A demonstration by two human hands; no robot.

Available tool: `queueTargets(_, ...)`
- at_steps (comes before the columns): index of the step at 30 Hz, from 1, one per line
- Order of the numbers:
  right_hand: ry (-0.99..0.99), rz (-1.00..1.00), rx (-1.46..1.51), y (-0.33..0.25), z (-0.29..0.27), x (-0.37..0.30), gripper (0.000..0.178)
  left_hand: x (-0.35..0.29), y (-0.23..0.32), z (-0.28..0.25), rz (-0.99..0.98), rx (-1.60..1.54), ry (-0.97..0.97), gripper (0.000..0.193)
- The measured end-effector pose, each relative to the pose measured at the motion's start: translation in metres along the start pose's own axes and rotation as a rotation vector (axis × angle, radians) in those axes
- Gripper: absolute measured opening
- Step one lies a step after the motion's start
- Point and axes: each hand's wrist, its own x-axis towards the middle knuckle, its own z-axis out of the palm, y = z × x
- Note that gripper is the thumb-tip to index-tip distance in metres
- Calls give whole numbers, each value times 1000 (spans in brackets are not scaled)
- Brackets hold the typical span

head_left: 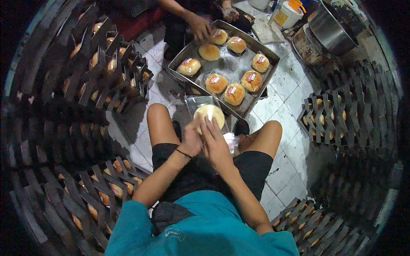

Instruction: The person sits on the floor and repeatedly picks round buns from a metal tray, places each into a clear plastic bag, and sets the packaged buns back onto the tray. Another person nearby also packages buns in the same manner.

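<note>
Both hands meet over the lap: the left hand (191, 143) and the right hand (215, 143) pinch a round bun in a clear plastic bag (209, 114) just past the fingertips. Beyond it, nearly touching, lies the near edge of a metal tray (226, 68) of wrapped buns, where another person's hand (200, 26) rests. Dark crates (106, 64) crowd both sides; white tiled floor (294, 85) shows right.

Your left hand (191, 143) and right hand (215, 143) pinch a pale, matt bun (209, 114) in clear, glossy plastic wrap (194, 102). At twelve o'clock you have a dull grey metal tray (226, 68), scuffed, carrying wrapped buns that shine. At one o'clock, a brushed steel pot (331, 27). Under you, a glazed white tile floor (290, 89), stained.
</note>
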Motion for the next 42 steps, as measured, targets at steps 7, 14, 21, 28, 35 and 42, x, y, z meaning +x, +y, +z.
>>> queueTargets(7,-217,-73,-278,-26,-22,-7,62,6,14,-30,94,-99,-166,72)
queueTargets(14,-117,-134,-45,-39,-22,-13,26,22,31,-48,-11,-230,-254,82)
queueTargets(21,-53,95,-114,-49,-23,-12,18,22,35,-41,-59,-148,-104,85)
queueTargets(28,-6,114,277,-53,-60,-37,11,26,34,-5,-67,-325,-319,78)
queueTargets(35,-53,20,171,-51,-49,-34,13,30,19,0,-172,-399,-148,71)
queueTargets(42,307,355,389,12,-85,-93,58,12,6,36,-205,-396,-179,87)
